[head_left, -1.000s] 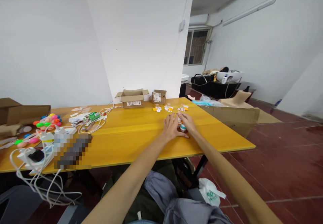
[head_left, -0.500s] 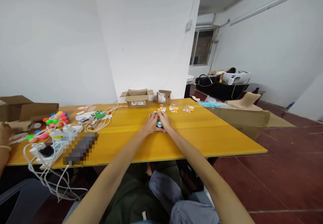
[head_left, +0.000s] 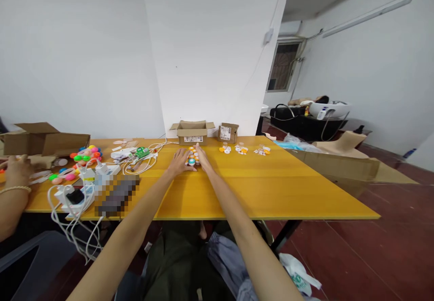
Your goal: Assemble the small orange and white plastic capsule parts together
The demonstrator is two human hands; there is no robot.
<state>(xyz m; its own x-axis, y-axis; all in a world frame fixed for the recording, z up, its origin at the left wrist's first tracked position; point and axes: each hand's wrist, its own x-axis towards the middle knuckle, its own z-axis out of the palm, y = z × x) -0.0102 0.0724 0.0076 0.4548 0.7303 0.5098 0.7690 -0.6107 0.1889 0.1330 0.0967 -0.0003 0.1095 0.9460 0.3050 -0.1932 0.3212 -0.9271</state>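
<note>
Small round orange-and-white containers, one with a teal top [head_left: 191,161], stand in a tight cluster on the yellow tabletop [head_left: 257,192]. My left hand [head_left: 179,161] lies along the cluster's left side, palm down, its fingers apart and the thumb stretched towards the front. On the other side my right hand [head_left: 204,160] is held edge-on, with straight fingers against or close beside the pieces. Neither hand is closed round a piece. Between the palms, the cluster is partly hidden.
Behind the cluster sit an open cardboard box [head_left: 191,134] and a smaller box [head_left: 228,133]. Small orange and white parts [head_left: 242,149] lie in piles to the right. Cables, a power strip [head_left: 101,179] and coloured balls [head_left: 86,155] occupy the left, near another person's hand [head_left: 18,172].
My hands have slid left across the table with the cluster and spread wider, showing more orange tops. The view has turned a little left, and the other person's hand shows more fully.
</note>
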